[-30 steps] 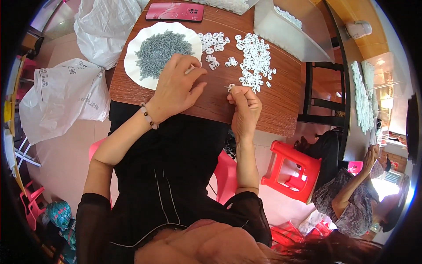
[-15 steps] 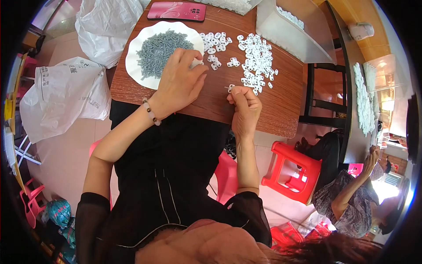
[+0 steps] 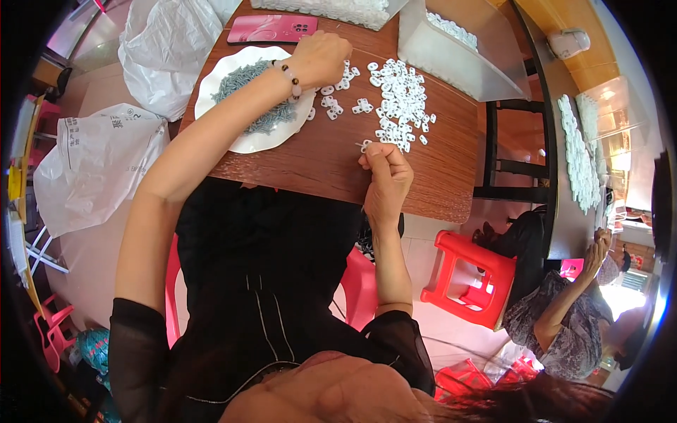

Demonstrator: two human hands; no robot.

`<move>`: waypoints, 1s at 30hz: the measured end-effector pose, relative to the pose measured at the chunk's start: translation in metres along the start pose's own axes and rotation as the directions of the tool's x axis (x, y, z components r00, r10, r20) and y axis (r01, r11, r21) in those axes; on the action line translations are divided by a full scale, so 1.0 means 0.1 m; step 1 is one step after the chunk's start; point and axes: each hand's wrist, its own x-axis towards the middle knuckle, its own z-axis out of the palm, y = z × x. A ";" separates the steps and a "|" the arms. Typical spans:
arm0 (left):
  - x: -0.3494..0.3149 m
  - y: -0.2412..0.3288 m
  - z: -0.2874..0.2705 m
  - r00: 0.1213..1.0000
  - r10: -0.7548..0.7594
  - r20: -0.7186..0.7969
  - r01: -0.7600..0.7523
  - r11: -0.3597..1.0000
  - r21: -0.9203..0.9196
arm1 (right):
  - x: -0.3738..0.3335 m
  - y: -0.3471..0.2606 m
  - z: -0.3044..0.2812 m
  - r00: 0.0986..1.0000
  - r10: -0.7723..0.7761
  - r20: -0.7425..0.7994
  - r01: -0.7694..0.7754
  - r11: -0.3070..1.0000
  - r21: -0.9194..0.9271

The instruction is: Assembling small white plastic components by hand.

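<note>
My left hand (image 3: 321, 60) reaches past the white scalloped plate (image 3: 204, 99), over the far edge of a small group of white two-holed plastic pieces (image 3: 331, 106); its fingers are mostly hidden under the hand. My left forearm crosses the plate, which holds a heap of small grey screw-like pieces (image 3: 240, 84). Near the table's front edge, my right hand (image 3: 388, 176) is closed, pinching a small white plastic piece (image 3: 364, 146) between thumb and finger. A thin pin-like bit sticks out from that piece. Just beyond it lies a larger pile of white two-holed pieces (image 3: 402, 99).
A pink phone (image 3: 271, 29) lies at the table's far left. Translucent bins (image 3: 458, 60) with white pieces stand at the back. White sacks (image 3: 99, 169) are at the left. On the right are a red stool (image 3: 469, 278) and another person (image 3: 564, 317) at a dark table.
My left hand has moved from the grey heap on the plate up and right to the white pieces. My right hand keeps its pinch, almost in place. The view has shifted slightly.
</note>
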 end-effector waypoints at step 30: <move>0.32 0.34 0.41 0.872 0.401 0.281 -0.277 0.877 -0.393 | 0.07 0.07 -0.03 1.000 -0.010 0.001 0.010 1.000 0.020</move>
